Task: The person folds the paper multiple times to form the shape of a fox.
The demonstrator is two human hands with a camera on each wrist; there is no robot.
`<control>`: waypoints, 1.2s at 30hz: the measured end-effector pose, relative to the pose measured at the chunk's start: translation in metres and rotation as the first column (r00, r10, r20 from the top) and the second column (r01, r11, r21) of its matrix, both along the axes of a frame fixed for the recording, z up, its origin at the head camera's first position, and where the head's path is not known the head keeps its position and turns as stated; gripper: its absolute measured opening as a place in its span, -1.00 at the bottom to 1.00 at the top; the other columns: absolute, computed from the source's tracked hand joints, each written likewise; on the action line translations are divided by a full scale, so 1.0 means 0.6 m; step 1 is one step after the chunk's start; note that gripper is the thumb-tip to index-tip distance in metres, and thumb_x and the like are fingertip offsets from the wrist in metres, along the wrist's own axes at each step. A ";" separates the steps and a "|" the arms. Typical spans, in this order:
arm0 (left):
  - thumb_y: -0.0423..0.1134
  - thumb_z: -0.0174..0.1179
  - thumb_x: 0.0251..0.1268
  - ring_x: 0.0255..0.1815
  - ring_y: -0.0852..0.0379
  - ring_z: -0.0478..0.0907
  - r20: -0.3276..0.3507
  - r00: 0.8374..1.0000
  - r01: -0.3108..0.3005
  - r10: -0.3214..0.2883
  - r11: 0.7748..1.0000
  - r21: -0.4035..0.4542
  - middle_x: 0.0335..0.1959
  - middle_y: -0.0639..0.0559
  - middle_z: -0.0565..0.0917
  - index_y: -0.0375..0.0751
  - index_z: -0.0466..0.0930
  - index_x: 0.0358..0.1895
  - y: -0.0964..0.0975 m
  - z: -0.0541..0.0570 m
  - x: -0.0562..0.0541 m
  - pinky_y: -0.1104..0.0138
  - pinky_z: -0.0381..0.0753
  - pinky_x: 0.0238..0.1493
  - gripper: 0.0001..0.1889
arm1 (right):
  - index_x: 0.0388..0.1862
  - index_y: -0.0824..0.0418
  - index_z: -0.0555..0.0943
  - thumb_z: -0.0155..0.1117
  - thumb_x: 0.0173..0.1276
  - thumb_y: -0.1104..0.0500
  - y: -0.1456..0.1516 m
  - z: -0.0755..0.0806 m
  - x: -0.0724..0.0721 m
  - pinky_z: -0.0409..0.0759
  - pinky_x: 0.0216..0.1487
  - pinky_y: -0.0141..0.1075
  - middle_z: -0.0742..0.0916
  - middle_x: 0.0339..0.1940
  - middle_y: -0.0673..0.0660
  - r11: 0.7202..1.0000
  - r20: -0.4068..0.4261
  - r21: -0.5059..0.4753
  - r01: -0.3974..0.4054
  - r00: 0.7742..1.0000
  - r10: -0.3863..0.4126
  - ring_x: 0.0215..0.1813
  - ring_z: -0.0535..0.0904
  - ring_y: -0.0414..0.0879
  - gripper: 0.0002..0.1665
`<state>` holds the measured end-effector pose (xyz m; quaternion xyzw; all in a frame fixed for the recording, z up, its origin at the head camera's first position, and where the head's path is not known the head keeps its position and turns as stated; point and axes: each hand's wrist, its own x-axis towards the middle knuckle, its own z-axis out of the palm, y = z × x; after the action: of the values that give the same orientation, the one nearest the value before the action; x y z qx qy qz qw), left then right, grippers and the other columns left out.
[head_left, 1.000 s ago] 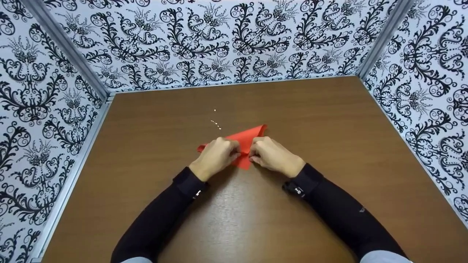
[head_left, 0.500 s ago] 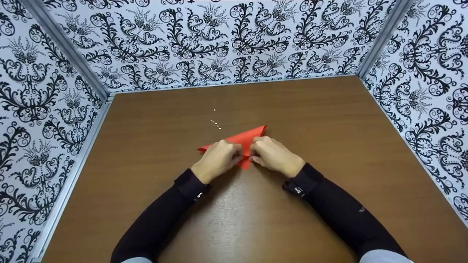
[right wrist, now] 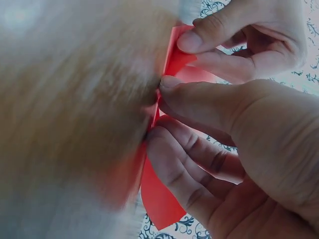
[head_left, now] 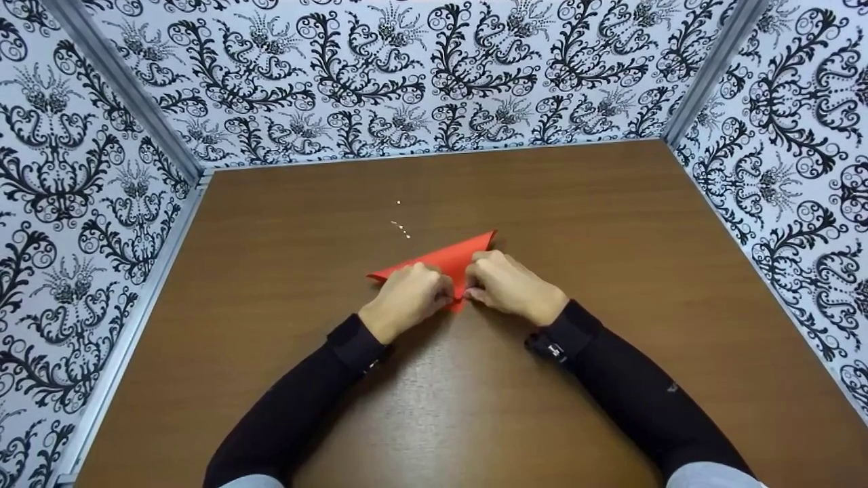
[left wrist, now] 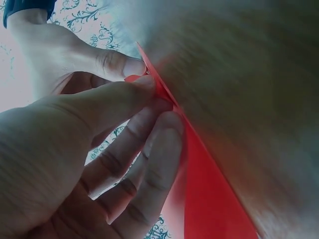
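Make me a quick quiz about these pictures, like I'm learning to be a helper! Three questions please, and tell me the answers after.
1. Pick one: what colour is the sheet?
a) green
b) red
c) blue

2. True or false: only one hand touches the sheet.

3. Fill the gap: beyond the brown table, the far wall has ____ swirls on white.

Key:
1. b
2. False: the left hand and the right hand both pinch it.
3. black
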<state>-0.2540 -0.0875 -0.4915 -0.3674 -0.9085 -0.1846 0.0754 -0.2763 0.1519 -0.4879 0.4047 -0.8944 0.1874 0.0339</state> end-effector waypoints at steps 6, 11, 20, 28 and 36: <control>-0.47 0.56 0.36 -0.25 0.10 0.86 -0.011 1.000 -0.002 0.002 1.000 0.008 -0.28 0.15 0.93 -0.06 0.92 -0.30 0.001 -0.002 0.004 0.12 0.91 -0.19 -0.82 | -0.31 0.20 0.86 0.67 0.45 0.35 0.004 0.003 -0.002 0.77 -0.18 -0.22 0.78 -0.26 0.13 1.000 0.011 -0.024 -0.017 1.000 0.018 -0.19 0.72 -0.04 -0.86; -0.47 0.57 0.37 -0.18 0.06 0.91 0.010 1.000 -0.003 0.003 1.000 0.004 -0.24 0.16 0.94 -0.06 0.94 -0.27 0.001 -0.001 0.003 0.09 0.93 -0.14 -0.83 | -0.24 0.26 0.86 0.63 0.44 0.42 0.005 0.003 -0.006 0.85 -0.09 -0.09 0.84 -0.21 0.18 0.999 -0.023 -0.040 -0.023 0.999 0.022 -0.13 0.79 0.04 -0.90; -0.35 0.59 0.44 -0.18 0.00 0.92 -0.015 1.000 0.010 -0.010 1.000 -0.012 -0.23 0.09 0.95 -0.03 0.97 -0.26 0.002 -0.001 0.002 0.05 0.94 -0.15 -0.89 | -0.12 0.29 0.92 0.59 0.49 0.45 0.004 -0.001 -0.008 0.88 -0.02 -0.08 0.84 -0.15 0.22 0.996 -0.019 -0.060 -0.063 0.998 0.062 -0.07 0.83 0.07 -0.89; -0.30 0.58 0.51 -0.17 -0.01 0.90 -0.050 0.998 0.034 -0.036 0.999 -0.040 -0.23 0.03 0.91 -0.03 0.98 -0.22 0.000 -0.008 0.001 0.10 0.93 -0.14 -0.92 | -0.14 0.26 0.93 0.61 0.50 0.41 0.004 -0.006 -0.008 0.87 -0.03 -0.09 0.80 -0.18 0.20 0.997 -0.006 -0.034 -0.072 0.997 0.072 -0.08 0.80 0.05 -0.91; -0.27 0.61 0.49 -0.23 -0.01 0.87 -0.085 0.994 0.058 -0.061 0.998 -0.040 -0.31 0.04 0.84 -0.03 0.95 -0.30 -0.001 -0.007 0.000 0.09 0.90 -0.23 -0.88 | -0.16 0.21 0.93 0.60 0.51 0.39 0.002 -0.002 -0.009 0.86 -0.03 -0.12 0.79 -0.18 0.16 0.998 0.039 -0.018 -0.058 0.998 0.058 -0.08 0.79 0.02 -0.90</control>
<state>-0.2540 -0.0883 -0.4958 -0.4033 -0.8963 -0.1536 0.1023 -0.2815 0.1532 -0.4893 0.4264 -0.8811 0.2038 0.0144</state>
